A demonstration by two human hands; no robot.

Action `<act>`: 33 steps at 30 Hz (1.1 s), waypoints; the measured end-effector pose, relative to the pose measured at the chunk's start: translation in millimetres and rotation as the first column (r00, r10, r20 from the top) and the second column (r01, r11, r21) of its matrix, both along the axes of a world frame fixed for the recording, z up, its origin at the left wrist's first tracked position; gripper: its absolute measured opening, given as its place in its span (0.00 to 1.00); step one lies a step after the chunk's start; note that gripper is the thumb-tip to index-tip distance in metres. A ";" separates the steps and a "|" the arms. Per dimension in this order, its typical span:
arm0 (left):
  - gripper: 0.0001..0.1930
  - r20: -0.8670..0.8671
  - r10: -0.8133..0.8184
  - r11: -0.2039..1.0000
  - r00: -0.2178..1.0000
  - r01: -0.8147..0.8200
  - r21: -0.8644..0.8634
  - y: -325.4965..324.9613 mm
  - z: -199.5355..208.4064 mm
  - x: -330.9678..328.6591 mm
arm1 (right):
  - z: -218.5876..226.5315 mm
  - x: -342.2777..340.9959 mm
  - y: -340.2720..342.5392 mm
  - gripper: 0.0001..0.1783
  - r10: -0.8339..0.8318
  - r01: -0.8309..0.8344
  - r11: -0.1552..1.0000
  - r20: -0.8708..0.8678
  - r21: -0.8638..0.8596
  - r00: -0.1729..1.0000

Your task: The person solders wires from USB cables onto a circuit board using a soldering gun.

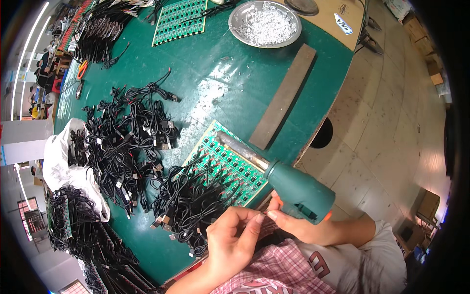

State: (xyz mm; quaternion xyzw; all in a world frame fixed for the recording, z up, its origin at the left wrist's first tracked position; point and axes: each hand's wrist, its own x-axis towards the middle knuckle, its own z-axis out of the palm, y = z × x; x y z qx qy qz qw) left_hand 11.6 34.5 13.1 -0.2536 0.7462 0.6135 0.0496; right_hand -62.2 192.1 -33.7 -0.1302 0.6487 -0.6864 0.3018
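At the near edge of the green bench [230,93], the right hand [298,226] was closed around the grip of a green soldering gun [289,183], whose long barrel ran up and leftward over the green circuit panel [230,164]. The left hand [234,240], just left of it and nearer the black cable bundle [188,203], pinched something thin between fingertips; what it was could not be told.
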 end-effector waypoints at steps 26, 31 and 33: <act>0.06 0.120 -0.037 0.804 0.992 0.100 -0.586 -14.3 -10.6 -39.2 | 5.6 5.8 97.7 0.15 0.624 -0.292 0.687 -0.334 0.666 0.706; 0.06 0.137 -0.041 0.798 0.990 0.115 -0.592 -13.8 -11.5 -38.5 | 10.5 2.2 95.8 0.05 0.612 -0.344 0.648 -0.197 0.680 0.766; 0.06 0.142 -0.042 0.795 0.989 0.119 -0.595 -13.9 -11.4 -38.9 | 9.9 1.9 95.7 0.06 0.622 -0.337 0.652 -0.226 0.679 0.750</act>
